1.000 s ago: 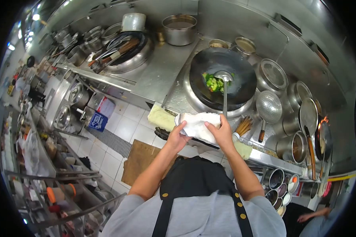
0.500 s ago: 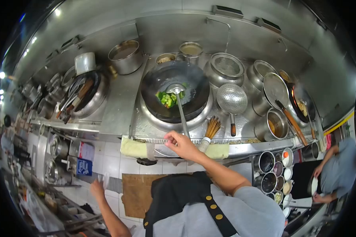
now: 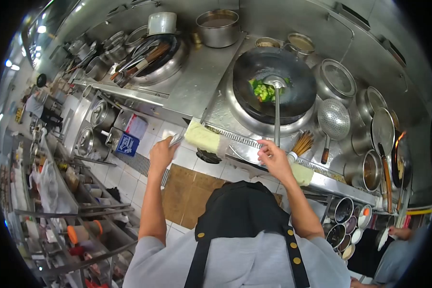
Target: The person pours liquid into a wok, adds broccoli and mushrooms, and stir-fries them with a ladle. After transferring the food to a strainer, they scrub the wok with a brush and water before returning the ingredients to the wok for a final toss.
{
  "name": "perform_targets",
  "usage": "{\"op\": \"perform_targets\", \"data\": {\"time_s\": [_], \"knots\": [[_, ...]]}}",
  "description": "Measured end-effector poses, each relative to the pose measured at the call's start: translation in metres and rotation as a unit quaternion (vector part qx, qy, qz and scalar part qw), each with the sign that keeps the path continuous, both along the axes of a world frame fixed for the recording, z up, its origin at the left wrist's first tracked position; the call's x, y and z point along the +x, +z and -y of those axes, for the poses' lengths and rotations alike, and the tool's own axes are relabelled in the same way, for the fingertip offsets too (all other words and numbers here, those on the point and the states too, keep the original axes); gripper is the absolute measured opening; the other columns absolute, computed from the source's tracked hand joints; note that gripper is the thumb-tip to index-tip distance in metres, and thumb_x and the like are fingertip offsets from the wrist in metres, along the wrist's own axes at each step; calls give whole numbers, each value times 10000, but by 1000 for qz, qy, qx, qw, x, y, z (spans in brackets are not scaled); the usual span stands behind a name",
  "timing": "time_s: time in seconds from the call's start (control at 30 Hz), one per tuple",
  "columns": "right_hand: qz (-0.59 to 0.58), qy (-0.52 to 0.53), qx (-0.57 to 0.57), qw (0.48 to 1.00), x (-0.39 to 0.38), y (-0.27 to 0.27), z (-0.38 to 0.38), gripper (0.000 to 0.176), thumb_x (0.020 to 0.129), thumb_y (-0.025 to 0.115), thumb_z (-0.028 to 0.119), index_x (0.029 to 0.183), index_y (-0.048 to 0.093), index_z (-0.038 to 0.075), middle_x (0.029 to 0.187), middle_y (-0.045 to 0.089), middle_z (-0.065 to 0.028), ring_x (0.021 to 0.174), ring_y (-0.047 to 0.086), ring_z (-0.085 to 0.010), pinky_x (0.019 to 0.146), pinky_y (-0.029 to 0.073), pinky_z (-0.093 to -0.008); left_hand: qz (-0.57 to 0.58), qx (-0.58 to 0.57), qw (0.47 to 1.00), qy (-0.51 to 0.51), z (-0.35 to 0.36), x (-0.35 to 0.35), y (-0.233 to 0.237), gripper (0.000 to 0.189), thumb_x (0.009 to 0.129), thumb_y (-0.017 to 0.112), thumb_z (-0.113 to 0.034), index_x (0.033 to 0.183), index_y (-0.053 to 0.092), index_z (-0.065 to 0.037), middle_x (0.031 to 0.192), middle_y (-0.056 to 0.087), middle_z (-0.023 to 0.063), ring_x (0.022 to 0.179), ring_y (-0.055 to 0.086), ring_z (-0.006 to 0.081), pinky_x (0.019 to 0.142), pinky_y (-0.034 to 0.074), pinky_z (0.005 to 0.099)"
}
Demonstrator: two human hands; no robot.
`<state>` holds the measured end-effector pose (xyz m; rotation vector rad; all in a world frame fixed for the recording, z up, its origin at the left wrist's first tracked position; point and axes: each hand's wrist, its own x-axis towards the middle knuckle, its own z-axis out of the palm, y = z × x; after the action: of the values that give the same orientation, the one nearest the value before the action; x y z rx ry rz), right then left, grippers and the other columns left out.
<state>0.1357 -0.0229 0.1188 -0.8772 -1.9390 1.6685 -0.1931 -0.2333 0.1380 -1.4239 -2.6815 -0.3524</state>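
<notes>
A black wok (image 3: 247,67) sits on the burner, with green vegetables (image 3: 262,91) at its bottom. A long-handled metal ladle (image 3: 277,113) rests in it, its bowl against the greens and its handle pointing towards me. Just by the handle's lower end is my right hand (image 3: 275,161), fingers loosely curved and apart, with nothing visible in them. Away to the left, over the floor, my left hand (image 3: 161,154) is closed around a small clear, whitish item (image 3: 175,139) whose kind I cannot make out. A bamboo brush (image 3: 303,143) lies right of my right hand.
A perforated strainer (image 3: 333,119) lies right of the wok, near lidded pots. Folded yellowish cloths (image 3: 202,138) lie on the stove's front edge. Sauce containers (image 3: 341,210) stand at lower right beside another person (image 3: 398,261). Crowded shelves (image 3: 77,216) line the left.
My view has swung left, so the stove appears further right. My left hand has come up towards the stove with the clear item. My right hand stays near the ladle handle, fingers more spread.
</notes>
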Motion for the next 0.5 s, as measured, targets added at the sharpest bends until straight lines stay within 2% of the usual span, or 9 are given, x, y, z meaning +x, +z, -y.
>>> {"op": "perform_targets", "data": {"time_s": [0.07, 0.1, 0.13, 0.2, 0.27, 0.33, 0.43, 0.47, 0.5], "knots": [[-7, 29, 46, 999, -6, -20, 3, 441, 879, 635, 108, 1305, 527, 68, 1030, 637, -96, 962, 619, -176, 838, 502, -314, 208, 78, 974, 39, -28, 22, 17, 320, 858, 664, -318, 960, 664, -15, 780, 653, 226, 716, 640, 370, 660, 497, 412], [-36, 5, 25, 999, -13, -27, 5, 474, 896, 635, 149, 1341, 492, 66, 1138, 609, -111, 1064, 580, -183, 900, 473, -318, 299, 179, 937, 12, -38, 30, 11, 349, 885, 644, -318, 996, 665, 13, 776, 667, 177, 720, 639, 259, 695, 489, 354], [-64, -18, 6, 998, -19, -33, 6, 512, 913, 634, 189, 1377, 456, 64, 1247, 580, -126, 1167, 541, -190, 963, 443, -321, 308, 178, 935, -4, -49, 44, 8, 349, 885, 644, -318, 996, 665, 13, 776, 667, 177, 720, 639, 259, 695, 489, 354], [-125, -36, -175, 976, -23, -36, 4, 600, 950, 593, 329, 1435, 370, 55, 1394, 477, -126, 1283, 451, -207, 1041, 377, -335, 475, 272, 837, -1, -69, 76, 4, 397, 897, 640, -308, 1068, 648, 50, 864, 676, 112, 818, 604, 168, 760, 481, 318], [-186, 9, -430, 883, -17, -45, -4, 561, 969, 508, 454, 1366, 427, 66, 1362, 492, -87, 1247, 485, -198, 990, 424, -367, 548, 287, 785, -9, -80, 106, -11, 441, 900, 645, -305, 1123, 622, 75, 1002, 665, 105, 923, 601, 176, 836, 470, 316], [-245, 42, -541, 803, -4, -16, 0, 456, 955, 572, 377, 1273, 497, 58, 1260, 563, -65, 1115, 574, -176, 888, 484, -351, 572, 285, 768, -30, -83, 130, -19, 450, 903, 641, -291, 1178, 594, 62, 1082, 641, 121, 993, 585, 170, 875, 459, 310], [-203, 12, -423, 883, 3, -25, 8, 390, 925, 642, 264, 1226, 530, 43, 1148, 619, -53, 987, 625, -155, 808, 514, -316, 669, 318, 668, -72, -78, 146, -31, 459, 925, 595, -234, 1282, 507, 41, 1212, 589, 142, 1119, 561, 207, 964, 433, 334], [-204, 13, -424, 882, 3, -27, 8, 390, 925, 642, 264, 1226, 530, 43, 1148, 619, -53, 987, 625, -155, 808, 514, -316, 668, 317, 670, -71, -77, 149, -34, 459, 925, 595, -234, 1282, 507, 41, 1212, 589, 142, 1119, 561, 207, 964, 433, 334], [-186, -17, -379, 906, 1, -24, 8, 368, 909, 663, 220, 1204, 545, 36, 1106, 632, -48, 953, 629, -146, 796, 511, -297, 790, 326, 519, -16, -76, 151, -33, 449, 923, 589, -203, 1295, 494, 30, 1221, 586, 144, 1137, 559, 219, 974, 435, 349]]}}
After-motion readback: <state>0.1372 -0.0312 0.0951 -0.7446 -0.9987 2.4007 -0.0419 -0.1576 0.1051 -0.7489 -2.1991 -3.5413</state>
